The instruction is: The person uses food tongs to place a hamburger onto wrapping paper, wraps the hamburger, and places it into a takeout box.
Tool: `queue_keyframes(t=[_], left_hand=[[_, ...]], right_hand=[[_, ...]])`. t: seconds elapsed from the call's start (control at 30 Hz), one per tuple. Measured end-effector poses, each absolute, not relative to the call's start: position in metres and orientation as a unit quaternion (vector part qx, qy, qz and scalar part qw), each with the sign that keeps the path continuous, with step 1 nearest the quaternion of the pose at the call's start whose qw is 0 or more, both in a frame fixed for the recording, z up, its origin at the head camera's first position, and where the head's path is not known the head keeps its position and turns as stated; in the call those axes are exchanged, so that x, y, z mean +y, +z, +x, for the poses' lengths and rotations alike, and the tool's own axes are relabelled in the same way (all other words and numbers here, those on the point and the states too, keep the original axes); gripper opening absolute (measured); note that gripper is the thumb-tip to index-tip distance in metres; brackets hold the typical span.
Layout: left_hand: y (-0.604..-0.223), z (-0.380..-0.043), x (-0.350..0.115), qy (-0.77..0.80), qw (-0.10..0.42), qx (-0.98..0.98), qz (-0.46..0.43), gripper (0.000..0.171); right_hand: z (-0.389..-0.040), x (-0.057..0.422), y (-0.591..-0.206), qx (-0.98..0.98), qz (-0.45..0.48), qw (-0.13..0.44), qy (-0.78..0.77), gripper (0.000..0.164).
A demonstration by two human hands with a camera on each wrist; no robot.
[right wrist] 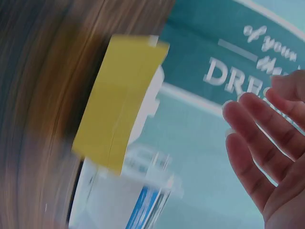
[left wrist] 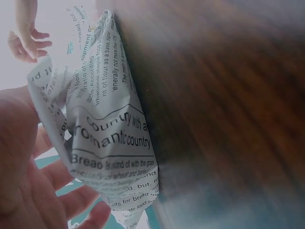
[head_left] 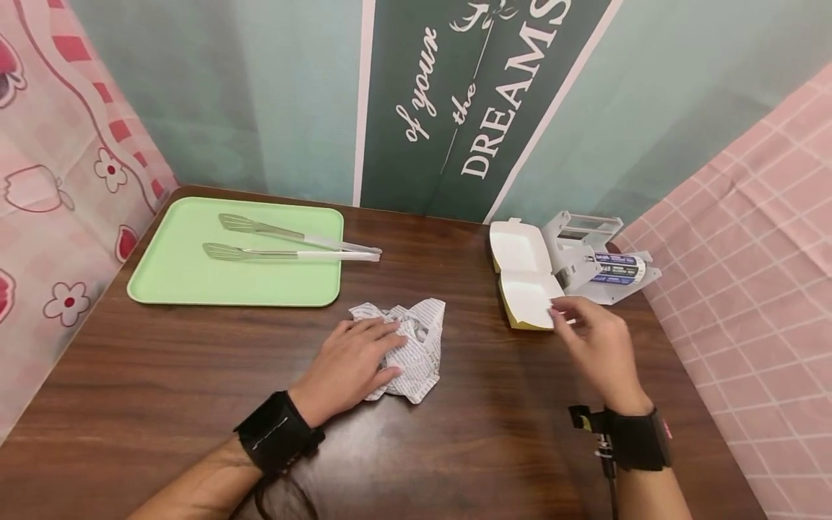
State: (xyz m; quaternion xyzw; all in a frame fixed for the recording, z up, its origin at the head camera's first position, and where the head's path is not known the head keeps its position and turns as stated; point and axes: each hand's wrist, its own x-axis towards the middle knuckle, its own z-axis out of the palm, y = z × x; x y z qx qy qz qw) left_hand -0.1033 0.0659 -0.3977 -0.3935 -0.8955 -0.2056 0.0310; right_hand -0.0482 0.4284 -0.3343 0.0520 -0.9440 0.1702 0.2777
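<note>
A crumpled wrapper of white paper printed with black text [head_left: 419, 354] lies on the table; what it covers cannot be seen. My left hand [head_left: 354, 361] rests over its left side, fingers spread and fairly straight. The left wrist view shows these fingers [left wrist: 57, 174] beside the printed paper [left wrist: 114, 129]. Over to the right, a small takeout box [head_left: 529, 292], yellow outside and white inside, stands with its lid folded back. My right hand [head_left: 598, 347] hovers by its front right corner. In the right wrist view, loosely bent fingers [right wrist: 257, 138] hold nothing, apart from the yellow box side [right wrist: 119, 100].
At the back left lies a green tray [head_left: 156, 282] with a pair of tongs [head_left: 312, 255] whose handles overhang its right edge. A white holder [head_left: 581, 238] carrying rolls with blue labels [head_left: 617, 269] stands behind the box. Fabric walls close off the back and sides.
</note>
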Motion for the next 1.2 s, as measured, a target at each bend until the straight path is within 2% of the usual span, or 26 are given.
queue_keyframes(t=[0.33,0.6,0.87,1.2], left_hand=[[-0.395,-0.101,0.070,-0.195,0.016,-0.902,-0.385,0.044],[-0.394,-0.099,0.070,-0.181,0.001,-0.905,-0.384,0.044],[-0.394,-0.098,0.070,-0.184,0.003,-0.904,-0.386,0.043],[-0.397,-0.098,0.070,-0.182,0.012,-0.903,-0.388,0.044]], right_hand=[[-0.047,0.483,-0.331,-0.956,-0.032,0.283,0.076,0.015],[-0.061,0.517,-0.343,-0.963,-0.044,0.264,0.020,0.030],[-0.079,0.532,-0.351,-0.971,-0.053,0.233,0.003,0.048],[-0.097,0.544,-0.356,-0.973,-0.059,0.224,0.016,0.051]])
